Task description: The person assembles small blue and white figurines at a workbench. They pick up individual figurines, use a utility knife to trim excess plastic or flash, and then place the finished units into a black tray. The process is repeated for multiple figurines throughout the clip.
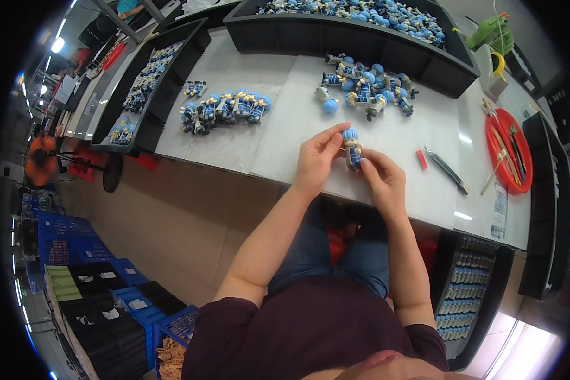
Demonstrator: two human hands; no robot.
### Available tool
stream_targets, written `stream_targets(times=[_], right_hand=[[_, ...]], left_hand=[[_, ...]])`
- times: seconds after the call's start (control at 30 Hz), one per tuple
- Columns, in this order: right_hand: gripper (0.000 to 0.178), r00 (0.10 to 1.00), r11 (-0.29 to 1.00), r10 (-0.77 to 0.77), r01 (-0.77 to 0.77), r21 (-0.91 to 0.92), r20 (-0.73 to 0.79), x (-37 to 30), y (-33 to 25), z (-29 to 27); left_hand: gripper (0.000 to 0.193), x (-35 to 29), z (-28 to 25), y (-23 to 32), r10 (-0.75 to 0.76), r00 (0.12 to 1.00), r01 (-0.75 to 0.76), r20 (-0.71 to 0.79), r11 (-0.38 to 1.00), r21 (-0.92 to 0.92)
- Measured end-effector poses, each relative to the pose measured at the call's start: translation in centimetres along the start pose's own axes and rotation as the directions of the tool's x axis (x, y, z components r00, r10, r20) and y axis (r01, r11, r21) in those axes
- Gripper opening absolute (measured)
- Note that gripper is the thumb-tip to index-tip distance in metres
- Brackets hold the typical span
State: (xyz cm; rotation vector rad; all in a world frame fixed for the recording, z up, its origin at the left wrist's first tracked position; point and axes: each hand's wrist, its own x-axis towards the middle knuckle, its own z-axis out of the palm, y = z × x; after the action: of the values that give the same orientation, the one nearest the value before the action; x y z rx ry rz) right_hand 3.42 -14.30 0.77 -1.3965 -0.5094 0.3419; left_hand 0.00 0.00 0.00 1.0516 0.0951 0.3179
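Note:
Between my two hands, over the near part of the white worktable (pixel 285 158), a small blue-haired figurine (pixel 353 149) is held upright. My left hand (pixel 320 157) pinches it near the head with thumb and forefinger. Lower down, the closed fingers of my right hand (pixel 384 179) grip its body and base. Beyond my hands lies a loose heap of similar figurines (pixel 366 88), with one figurine (pixel 327 101) on its side at the heap's left edge. To the left, several more figurines (pixel 225 109) stand close together in a group.
A large black bin (pixel 335 39) full of figurines stands at the back. Another black tray (pixel 164 88) sits at the left. On the right are a craft knife (pixel 446 170), its red cap (pixel 422 159) and a red plate (pixel 518 179) of brushes. A green tool (pixel 493 35) stands far right.

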Motion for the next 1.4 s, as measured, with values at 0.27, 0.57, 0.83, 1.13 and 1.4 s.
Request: stream_targets(times=[0.27,0.57,0.83,1.13,1.4], right_hand=[[0.023,1.0,1.0,0.004,-0.005,-0.027,-0.023,0.06,0.07,0.5],[0.023,0.999,0.997,-0.008,0.004,-0.073,-0.048,-0.02,0.18,0.26],[0.024,0.999,0.999,-0.004,0.003,-0.036,-0.038,0.03,0.1,0.25],[0.023,0.999,0.998,-0.031,0.03,-0.05,-0.033,0.04,0.06,0.24],[0.023,0.999,0.999,-0.019,0.017,-0.048,-0.032,0.0,-0.22,0.34]], left_hand=[[0.028,-0.09,-0.23,0.15,0.017,1.0,-0.016,-0.021,1.0,0.018],[0.025,-0.13,-0.17,-0.11,0.095,0.995,-0.093,-0.027,0.995,0.043],[0.025,-0.06,-0.39,-0.21,0.09,0.996,-0.09,-0.001,0.994,0.061],[0.028,-0.23,-0.25,0.09,0.073,0.997,-0.072,-0.008,0.993,0.097],[0.027,-0.1,-0.39,-0.16,0.068,0.998,-0.067,-0.009,0.996,0.051]])
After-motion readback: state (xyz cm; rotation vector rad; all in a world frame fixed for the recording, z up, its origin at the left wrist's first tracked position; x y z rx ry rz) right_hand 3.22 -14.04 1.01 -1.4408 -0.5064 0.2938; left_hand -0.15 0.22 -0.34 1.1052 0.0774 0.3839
